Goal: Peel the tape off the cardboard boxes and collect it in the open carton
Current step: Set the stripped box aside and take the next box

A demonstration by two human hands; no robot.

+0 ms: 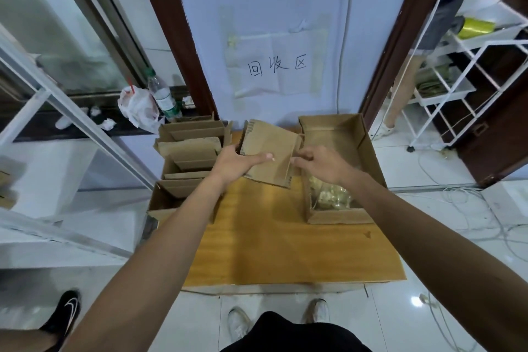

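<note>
A small flattened cardboard box (271, 148) is held above the far part of the wooden table (285, 240). My left hand (238, 161) grips its left edge, thumb lying across the top face. My right hand (321, 163) pinches at the box's right edge, where a thin strip of tape seems to sit; the tape itself is hard to make out. To the right stands the open carton (363, 146) with a heap of crumpled clear tape (328, 194) in its near end. On the left, a bigger carton (183, 180) holds several flattened boxes.
Behind the table is a wall with a paper sign (277, 66). A plastic bottle (163, 94) and a crumpled bag (137, 107) lie on the ledge at left. A white wire rack (468, 71) stands right; cables (468, 208) trail on the floor. Another person's black shoe (64, 311) is near left.
</note>
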